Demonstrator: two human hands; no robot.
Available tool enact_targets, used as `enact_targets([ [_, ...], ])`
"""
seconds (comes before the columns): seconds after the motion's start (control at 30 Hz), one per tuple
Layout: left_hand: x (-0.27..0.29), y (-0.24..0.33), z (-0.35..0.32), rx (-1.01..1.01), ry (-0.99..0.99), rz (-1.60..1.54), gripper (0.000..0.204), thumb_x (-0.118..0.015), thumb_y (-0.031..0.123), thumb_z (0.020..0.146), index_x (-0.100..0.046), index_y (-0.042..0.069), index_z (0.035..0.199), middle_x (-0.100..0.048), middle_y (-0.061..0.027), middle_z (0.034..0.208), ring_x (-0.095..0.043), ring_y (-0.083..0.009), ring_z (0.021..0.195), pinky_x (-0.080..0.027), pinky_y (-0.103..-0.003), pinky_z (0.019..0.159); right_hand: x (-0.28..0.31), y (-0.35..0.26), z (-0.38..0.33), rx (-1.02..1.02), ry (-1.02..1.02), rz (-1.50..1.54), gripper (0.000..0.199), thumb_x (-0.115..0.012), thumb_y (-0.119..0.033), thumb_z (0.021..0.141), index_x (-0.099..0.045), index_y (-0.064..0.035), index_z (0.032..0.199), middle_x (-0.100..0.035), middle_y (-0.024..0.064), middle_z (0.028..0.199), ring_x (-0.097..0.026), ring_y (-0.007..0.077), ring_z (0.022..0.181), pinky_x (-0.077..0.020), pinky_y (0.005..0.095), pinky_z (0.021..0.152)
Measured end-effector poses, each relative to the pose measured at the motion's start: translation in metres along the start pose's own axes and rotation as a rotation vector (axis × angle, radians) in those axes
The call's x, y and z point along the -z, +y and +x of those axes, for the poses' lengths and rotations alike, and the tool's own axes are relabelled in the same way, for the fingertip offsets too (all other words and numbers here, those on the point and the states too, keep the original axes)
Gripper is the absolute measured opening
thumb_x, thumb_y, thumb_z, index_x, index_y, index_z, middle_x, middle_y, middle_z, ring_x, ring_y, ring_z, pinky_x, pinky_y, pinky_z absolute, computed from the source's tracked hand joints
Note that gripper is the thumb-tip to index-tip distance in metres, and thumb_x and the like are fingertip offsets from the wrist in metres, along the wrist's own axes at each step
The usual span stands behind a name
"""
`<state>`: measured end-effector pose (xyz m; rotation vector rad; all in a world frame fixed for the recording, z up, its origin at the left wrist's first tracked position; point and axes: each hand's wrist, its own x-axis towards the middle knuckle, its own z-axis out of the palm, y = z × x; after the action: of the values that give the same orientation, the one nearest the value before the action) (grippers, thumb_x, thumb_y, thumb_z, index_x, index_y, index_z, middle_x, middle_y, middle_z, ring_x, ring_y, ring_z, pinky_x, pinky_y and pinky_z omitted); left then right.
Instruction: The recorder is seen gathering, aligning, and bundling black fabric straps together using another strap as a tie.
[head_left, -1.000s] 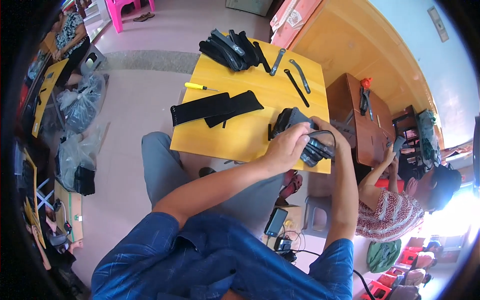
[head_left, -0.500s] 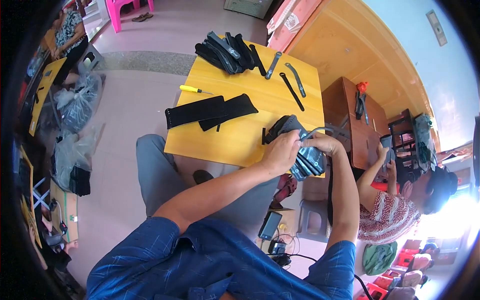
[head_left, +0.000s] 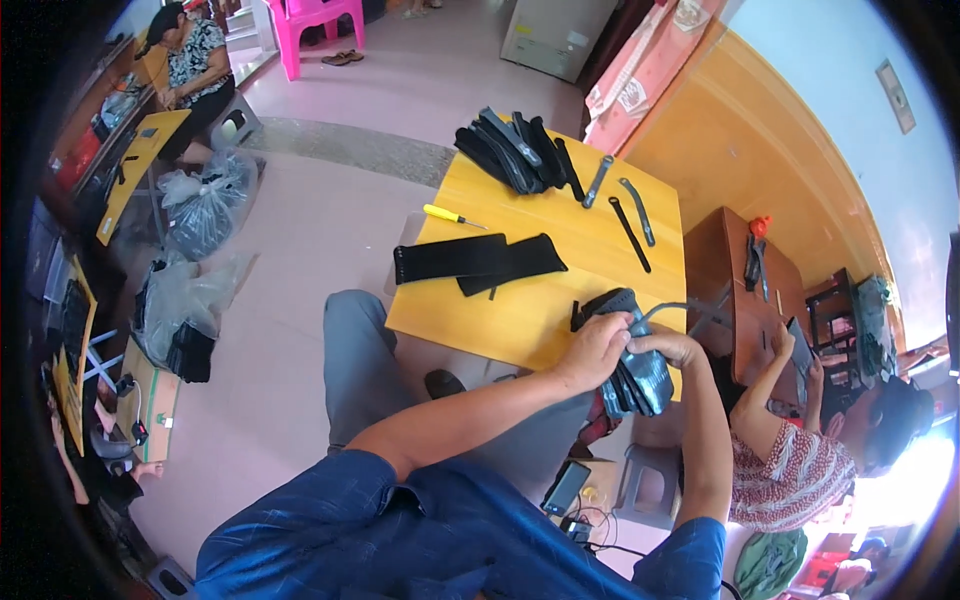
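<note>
Right of frame centre, my left hand [head_left: 600,345] and right hand [head_left: 670,347] meet, clamped on the dark bundle [head_left: 643,388] at the lower-right corner of the desk [head_left: 440,318]. The grey strap [head_left: 672,305], arched across it a second ago, now extends rightward, uncovering its face. Beyond, black panels [head_left: 450,258] overlap.

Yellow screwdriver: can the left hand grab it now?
Probably not right now: the left hand is busy with the dark bundle. Freed, it could likely reach the screwdriver; only flat black pieces lie between.

Around you: pinkish floor [head_left: 300,225], orange-yellow wall panelling [head_left: 750,140]; brown table [head_left: 748,335] right, pink chair [head_left: 289,52] far left, bright light [head_left: 905,425] lower right.
</note>
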<state>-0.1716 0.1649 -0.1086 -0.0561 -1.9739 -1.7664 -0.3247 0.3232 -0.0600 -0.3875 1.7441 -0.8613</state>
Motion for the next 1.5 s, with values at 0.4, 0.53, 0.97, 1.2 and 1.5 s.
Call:
enact_targets([
  [0.4,0.005,-0.028,-0.013,0.2,-0.01,-0.628,0.023,-0.049,0.019,0.104,-0.061,0.002,0.113,-0.062,-0.0054,0.116,-0.056,-0.0133,0.105,-0.042,-0.03,0.099,-0.059,0.002,-0.019,0.04,0.201,0.242,0.075,-0.081,-0.03,0.075,-0.053,0.0026,0.136,-0.067,0.0153,0.118,-0.065,0.0244,0.106,-0.0513,0.0356,0.093],
  [0.53,0.011,-0.022,-0.018,0.196,0.048,-0.709,0.022,-0.049,0.02,0.105,-0.062,0.003,0.11,-0.063,-0.0052,0.108,-0.055,-0.0128,0.099,-0.043,-0.029,0.097,-0.067,-0.001,-0.014,0.04,0.305,0.192,0.084,-0.083,-0.027,0.07,-0.047,0.0083,0.137,-0.065,0.0197,0.118,-0.066,0.0267,0.103,-0.0534,0.0361,0.089],
  [0.97,0.037,-0.035,-0.03,0.31,0.123,-0.617,0.019,-0.048,0.018,0.103,-0.057,0.005,0.093,-0.061,-0.0042,0.091,-0.055,-0.0132,0.091,-0.044,-0.03,0.088,-0.11,-0.021,0.001,0.043,0.593,-0.23,0.116,-0.088,-0.035,0.055,-0.031,0.0071,0.147,-0.062,0.023,0.12,-0.066,0.0301,0.105,-0.0538,0.0367,0.093],
  [1.2,0.041,-0.025,-0.027,0.326,0.061,-0.549,0.019,-0.049,0.019,0.103,-0.058,0.005,0.094,-0.061,-0.0037,0.092,-0.055,-0.0132,0.091,-0.044,-0.03,0.088,-0.102,-0.023,-0.005,0.107,0.571,-0.204,0.123,-0.089,-0.038,0.055,-0.025,0.0046,0.151,-0.061,0.0257,0.129,-0.063,0.034,0.118,-0.05,0.0367,0.1],
  [1.5,0.029,-0.015,-0.011,0.35,0.101,-0.745,0.019,-0.049,0.026,0.105,-0.057,0.009,0.101,-0.065,-0.0058,0.095,-0.063,-0.0152,0.083,-0.051,-0.031,0.082,-0.068,-0.047,-0.027,0.12,0.993,-0.924,0.126,-0.089,-0.041,0.053,-0.024,-0.0056,0.155,-0.062,0.0257,0.117,-0.064,0.0432,0.105,-0.054,0.0464,0.091],
])
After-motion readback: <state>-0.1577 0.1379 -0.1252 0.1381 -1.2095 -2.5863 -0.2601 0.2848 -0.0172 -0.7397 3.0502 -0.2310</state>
